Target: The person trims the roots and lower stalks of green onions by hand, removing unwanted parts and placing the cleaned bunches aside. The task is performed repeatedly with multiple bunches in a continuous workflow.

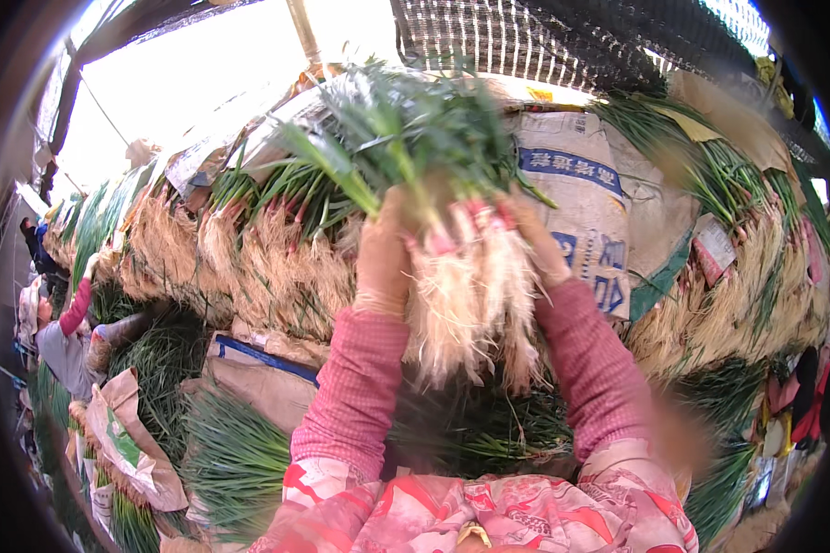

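Note:
A large bunch of green onions (467,269) is held up before my chest, its pinkish-red bases and long pale roots hanging toward me. The green leaves (422,124) point away and are blurred. On the bunch's left side my left hand (385,245) grips the stems near the bases. My right hand (536,238) clasps the opposite side. The bunch hides some fingers of both hands. Behind it, more green onions (270,242) lie in a long heaped row with their roots facing me.
A printed woven sack (574,193) covers part of the heap. More onions lie at the right (726,276). Leafy bundles (235,456) and a paper-like sack (135,439) sit low on the left. At far left, another person (69,339) reaches toward the row.

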Demonstrator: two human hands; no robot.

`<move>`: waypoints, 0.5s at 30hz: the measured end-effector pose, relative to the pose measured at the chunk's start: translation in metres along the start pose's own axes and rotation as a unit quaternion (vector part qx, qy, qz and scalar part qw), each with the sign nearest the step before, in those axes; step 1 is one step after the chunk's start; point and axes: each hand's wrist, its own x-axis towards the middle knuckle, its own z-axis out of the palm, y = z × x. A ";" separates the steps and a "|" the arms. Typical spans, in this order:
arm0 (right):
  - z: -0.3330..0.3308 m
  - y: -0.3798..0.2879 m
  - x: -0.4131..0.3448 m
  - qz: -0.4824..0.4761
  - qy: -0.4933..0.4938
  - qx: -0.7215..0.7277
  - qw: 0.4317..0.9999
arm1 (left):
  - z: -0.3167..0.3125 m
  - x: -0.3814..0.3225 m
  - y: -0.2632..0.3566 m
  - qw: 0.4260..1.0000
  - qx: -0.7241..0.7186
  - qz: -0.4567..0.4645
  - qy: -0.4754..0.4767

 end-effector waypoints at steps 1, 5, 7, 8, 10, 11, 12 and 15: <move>-0.009 -0.010 -0.016 0.010 0.014 0.006 1.000 | 0.017 -0.006 0.012 1.000 -0.010 0.013 -0.010; -0.057 -0.062 -0.066 -0.046 -0.032 0.348 0.936 | 0.113 -0.023 0.053 0.991 -0.101 -0.012 -0.092; -0.106 -0.093 -0.088 -0.064 -0.066 0.367 0.926 | 0.167 -0.028 0.067 0.960 -0.222 -0.041 -0.166; -0.138 -0.107 -0.097 -0.072 -0.071 0.339 0.935 | 0.200 -0.033 0.070 0.942 -0.263 -0.099 -0.182; -0.214 -0.137 -0.114 -0.005 0.033 0.244 0.969 | 0.242 -0.045 0.062 0.926 -0.256 -0.162 -0.226; -0.249 -0.141 -0.123 0.023 0.059 0.211 0.976 | 0.258 -0.053 0.051 0.931 -0.196 -0.185 -0.247; -0.280 -0.143 -0.129 0.045 0.148 -0.038 0.987 | 0.261 -0.060 0.035 0.941 -0.114 -0.186 -0.260; -0.333 -0.123 -0.167 0.111 0.237 -0.305 0.916 | 0.249 -0.083 -0.008 0.906 -0.057 -0.327 -0.261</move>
